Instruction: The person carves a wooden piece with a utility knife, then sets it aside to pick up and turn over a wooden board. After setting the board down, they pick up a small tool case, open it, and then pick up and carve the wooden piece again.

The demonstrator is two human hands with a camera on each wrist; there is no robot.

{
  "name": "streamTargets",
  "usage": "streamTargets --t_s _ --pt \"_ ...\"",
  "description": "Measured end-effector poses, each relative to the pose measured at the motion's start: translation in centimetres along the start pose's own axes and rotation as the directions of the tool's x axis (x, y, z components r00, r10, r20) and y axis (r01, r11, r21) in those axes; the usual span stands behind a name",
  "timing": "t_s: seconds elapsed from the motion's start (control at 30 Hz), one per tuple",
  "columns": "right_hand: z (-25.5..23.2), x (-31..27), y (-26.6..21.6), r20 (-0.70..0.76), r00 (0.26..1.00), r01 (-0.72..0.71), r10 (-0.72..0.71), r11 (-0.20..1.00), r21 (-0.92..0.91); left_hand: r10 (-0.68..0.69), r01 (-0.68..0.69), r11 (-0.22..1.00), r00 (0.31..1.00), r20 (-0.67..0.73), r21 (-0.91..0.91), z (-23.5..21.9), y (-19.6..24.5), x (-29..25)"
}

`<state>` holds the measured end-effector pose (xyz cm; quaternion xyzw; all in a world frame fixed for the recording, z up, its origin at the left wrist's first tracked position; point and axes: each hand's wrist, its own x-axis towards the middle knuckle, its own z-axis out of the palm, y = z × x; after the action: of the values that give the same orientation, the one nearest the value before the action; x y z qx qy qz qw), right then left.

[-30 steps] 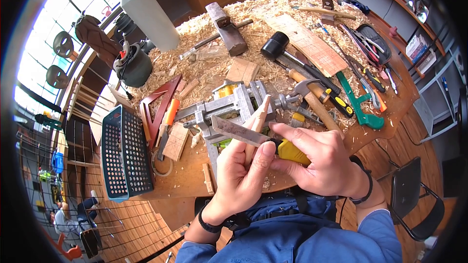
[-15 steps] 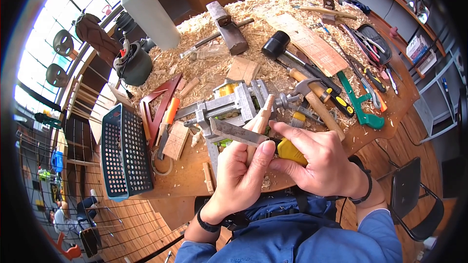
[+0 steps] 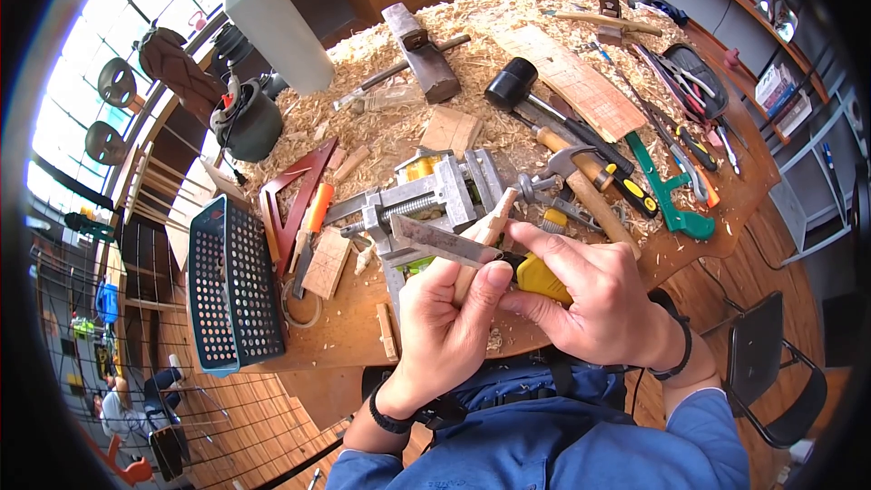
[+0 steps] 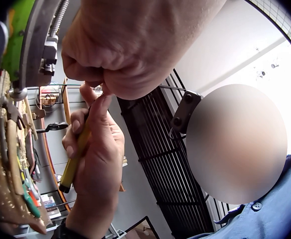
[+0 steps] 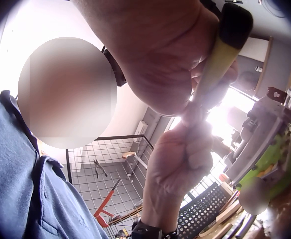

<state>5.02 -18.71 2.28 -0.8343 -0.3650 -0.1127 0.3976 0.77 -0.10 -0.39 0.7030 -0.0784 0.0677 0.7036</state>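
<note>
Our left grip is curled closed, its thumb raised close beside our right grip, which pinches between thumb and bent fingers. Our left forearm and right forearm angle inward, bringing both together before us.

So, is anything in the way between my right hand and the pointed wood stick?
Only the knife blade and your left thumb: your right hand grips the yellow handle, the blade lies across the stick, and the thumb sits close by it. Nothing else visible comes between; the metal vise lies beyond.
</note>
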Motion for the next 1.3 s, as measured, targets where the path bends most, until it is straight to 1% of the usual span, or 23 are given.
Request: streamTargets --t_s 0.07,0.13,0.17,0.23,0.27,0.33,0.47,0.53,0.67,0.73,0.77,0.83,0.87,0.93,0.97,1.03,1.07,1.13,1.27,1.3 --pt "0.1 0.0 0.1 -0.008 1.0 0.001 -0.001 1.0 0.004 -0.001 0.001 1.0 1.0 -0.003 -0.003 0.1 -0.1 0.1" --pt "0.4 -0.2 0.4 -0.033 0.998 0.045 -0.046 0.999 -0.016 0.106 -0.106 0.994 0.994 -0.013 0.011 0.3 -0.2 0.5" --pt "0.3 -0.2 0.4 -0.033 0.998 0.045 -0.046 0.999 -0.016 0.106 -0.106 0.994 0.994 -0.013 0.011 0.5 0.1 0.4" --pt "0.1 -0.3 0.2 0.01 1.0 0.018 -0.018 1.0 -0.003 -0.039 0.033 0.981 0.999 -0.028 -0.193 1.0 0.9 -0.1" --pt "0.0 -0.3 0.2 0.01 1.0 0.018 -0.018 1.0 -0.003 -0.039 0.033 0.981 0.999 -0.028 -0.193 0.9 0.8 -0.1" --pt "0.0 -0.3 0.2 0.034 0.999 0.004 -0.004 1.0 0.01 -0.018 0.017 0.993 1.0 -0.009 -0.113 0.6 0.3 -0.1" --pt "0.3 -0.3 0.4 0.003 1.0 0.026 -0.026 1.0 0.011 -0.004 -0.005 0.988 0.998 -0.058 -0.153 0.9 0.4 -0.1" --pt "0.3 -0.3 0.3 -0.001 1.0 0.024 -0.024 1.0 0.011 -0.023 0.022 1.0 0.999 -0.036 -0.017 0.5 0.6 -0.2" --pt "0.3 -0.3 0.3 -0.015 1.0 0.025 -0.025 1.0 0.007 -0.019 0.021 0.999 0.999 -0.045 0.042 0.5 0.9 -0.2" --pt "0.2 -0.3 0.2 -0.016 1.0 0.023 -0.023 1.0 -0.003 0.033 -0.025 0.99 0.998 -0.053 0.141 0.4 1.0 -0.1" --pt "0.2 -0.3 0.3 -0.016 1.0 0.023 -0.023 1.0 -0.003 0.033 -0.025 0.99 0.998 -0.053 0.141 0.3 0.5 0.0" --pt "0.3 -0.2 0.4 -0.032 0.999 0.043 -0.043 0.999 -0.015 0.144 -0.133 0.982 0.987 -0.069 0.137 0.3 -0.6 0.2" --pt "0.4 -0.2 0.4 -0.032 0.999 0.044 -0.044 0.999 -0.015 0.144 -0.133 0.982 0.987 -0.069 0.137 0.2 -0.5 0.1" --pt "0.5 -0.2 0.5 -0.069 0.996 0.059 -0.059 0.998 -0.008 0.043 -0.031 0.988 0.996 -0.075 0.149 0.3 0.2 0.1" --pt "0.6 -0.2 0.5 -0.069 0.996 0.059 -0.059 0.998 -0.008 0.043 -0.031 0.988 0.996 -0.076 0.148 0.2 0.2 0.2" --pt "0.6 -0.2 0.5 -0.07 0.996 0.055 -0.054 0.998 0.011 0.17 -0.161 0.971 0.985 -0.038 0.174 0.2 0.0 0.4" --pt "0.6 -0.3 0.5 -0.07 0.996 0.055 -0.054 0.998 0.011 0.17 -0.161 0.971 0.985 -0.038 0.174 0.3 0.3 0.3" --pt "0.3 -0.4 0.4 -0.011 0.999 0.035 -0.035 0.999 0.019 -0.041 0.041 0.999 0.999 -0.036 -0.007 0.6 1.1 0.0" --pt "0.2 -0.4 0.3 -0.002 1.0 0.03 -0.03 0.999 0.015 -0.058 0.057 0.997 0.998 -0.016 -0.045 0.4 1.0 -0.1" --pt "0.2 -0.4 0.3 -0.004 1.0 0.026 -0.026 1.0 0.016 -0.029 0.029 0.999 0.999 -0.014 0.02 0.2 0.8 0.0"
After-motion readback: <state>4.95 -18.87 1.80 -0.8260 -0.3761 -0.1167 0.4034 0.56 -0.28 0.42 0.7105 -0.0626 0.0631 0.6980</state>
